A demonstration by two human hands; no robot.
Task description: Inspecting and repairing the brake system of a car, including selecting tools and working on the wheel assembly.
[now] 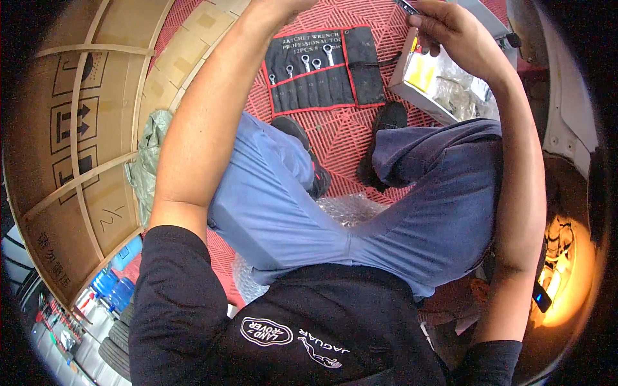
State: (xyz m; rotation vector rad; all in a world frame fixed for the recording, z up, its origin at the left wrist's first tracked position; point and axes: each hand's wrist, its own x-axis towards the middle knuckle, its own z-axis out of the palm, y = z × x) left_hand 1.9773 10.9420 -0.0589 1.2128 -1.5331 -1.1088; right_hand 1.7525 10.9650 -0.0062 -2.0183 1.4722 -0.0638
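Note:
At the top edge, my right hand [445,31] pinches a slim dark object with a bright metallic edge [406,7]; its far end is cut off, so I cannot make out its kind. My left hand [286,5] also reaches the top edge, and its fingers lie mostly outside the picture. Between my forearms, a black tool roll with red edging [309,94] lies spread on the floor. Several ratchet wrenches [328,56] stand in its pockets, ring ends showing. Below my right hand is an open white box [418,98] with clear plastic bags [457,87] and a yellow item [421,72].
Red patterned matting [344,138] covers the floor under my dark shoes. Bubble wrap [351,209] lies between my legs. A large wood-framed cardboard crate [96,128] rises at left, with blue water jugs [114,288] and tyres [117,344] behind. An orange-lit cavity [573,264] is at right.

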